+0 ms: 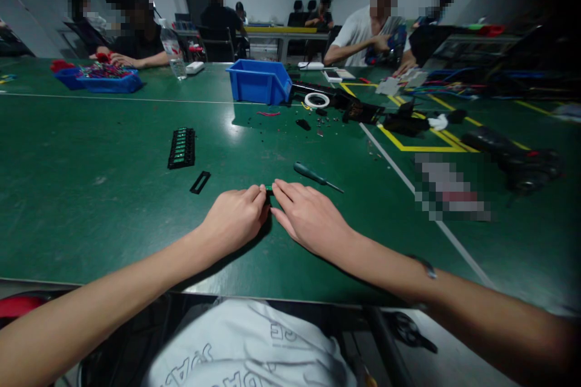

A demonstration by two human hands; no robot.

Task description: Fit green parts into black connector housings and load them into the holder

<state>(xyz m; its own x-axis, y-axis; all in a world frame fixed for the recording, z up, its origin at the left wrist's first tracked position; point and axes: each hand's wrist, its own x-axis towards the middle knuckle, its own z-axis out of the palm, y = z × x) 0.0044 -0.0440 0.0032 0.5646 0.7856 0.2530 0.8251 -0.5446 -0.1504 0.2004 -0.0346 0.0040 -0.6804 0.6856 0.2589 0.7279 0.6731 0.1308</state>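
My left hand [238,217] and my right hand [308,217] rest on the green table [91,193], fingertips meeting. Between them they pinch a small green and black part [269,188], mostly hidden by the fingers. A screwdriver [315,176] with a dark green handle lies just beyond my right hand. A thin black frame [200,182] lies to the left of my left hand. Farther left sits a black tray of green parts [182,147].
A blue bin [258,80] stands at mid table, with a tape roll [316,100], black parts and small loose bits to its right. Another blue tray [109,80] sits far left. Several people sit along the far side. Cables and black devices lie right.
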